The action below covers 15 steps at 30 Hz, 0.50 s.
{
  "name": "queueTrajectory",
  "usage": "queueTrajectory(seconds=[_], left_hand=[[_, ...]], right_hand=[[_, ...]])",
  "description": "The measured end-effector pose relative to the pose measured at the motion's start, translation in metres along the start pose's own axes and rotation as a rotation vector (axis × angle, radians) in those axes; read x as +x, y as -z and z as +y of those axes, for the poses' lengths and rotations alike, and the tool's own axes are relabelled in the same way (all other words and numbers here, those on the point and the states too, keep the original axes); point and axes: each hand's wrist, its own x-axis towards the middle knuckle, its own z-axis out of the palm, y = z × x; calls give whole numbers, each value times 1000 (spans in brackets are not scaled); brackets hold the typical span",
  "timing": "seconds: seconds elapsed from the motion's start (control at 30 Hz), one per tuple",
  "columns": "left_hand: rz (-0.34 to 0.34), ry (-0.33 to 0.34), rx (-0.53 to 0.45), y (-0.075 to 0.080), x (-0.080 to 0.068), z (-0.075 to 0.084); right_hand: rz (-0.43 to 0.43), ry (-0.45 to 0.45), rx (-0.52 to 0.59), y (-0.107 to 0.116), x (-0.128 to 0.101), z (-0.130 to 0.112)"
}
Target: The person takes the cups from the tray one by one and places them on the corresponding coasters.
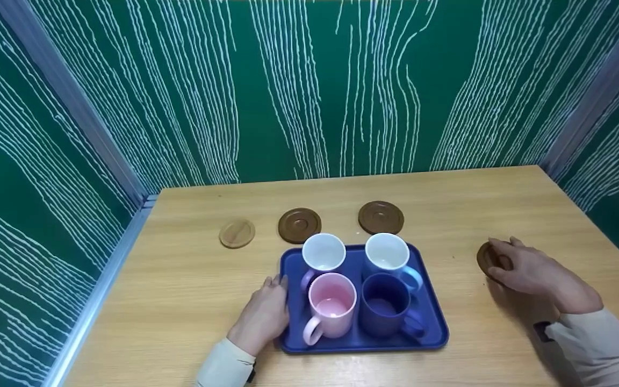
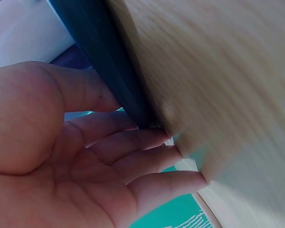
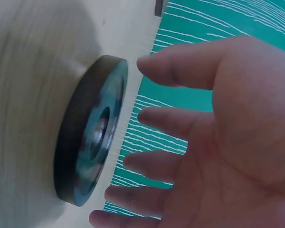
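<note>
My left hand (image 1: 265, 310) is beside the left edge of a blue tray (image 1: 433, 306). In the left wrist view its thumb lies at the tray rim (image 2: 104, 61), and the outstretched fingers reach down to the tabletop. On the tray stand a pink mug (image 1: 336, 322), a dark blue mug (image 1: 379, 325), a light blue mug (image 1: 390, 269) and a mug with a white inside and a purple handle (image 1: 324, 258). My right hand (image 1: 535, 271) hovers over a dark brown wooden coaster (image 3: 69, 147) at the right; a gap shows between the spread fingers and the coaster.
Behind the tray lie two dark round coasters (image 1: 300, 226) (image 1: 381, 217). A smaller, lighter wooden coaster (image 1: 237, 234) is left of them. The wooden table (image 1: 180, 301) ends at green walls (image 1: 266, 107) with white wavy lines.
</note>
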Motion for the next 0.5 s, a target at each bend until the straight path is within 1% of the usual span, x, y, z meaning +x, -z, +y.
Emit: queueTrajectory(seconds=[0.27, 0.5], left_hand=[[-5, 6, -6, 0, -1, 0], [-3, 5, -13, 0, -1, 0]], right_hand=[[-34, -19, -12, -4, 3, 2], [-31, -12, -12, -7, 3, 1]])
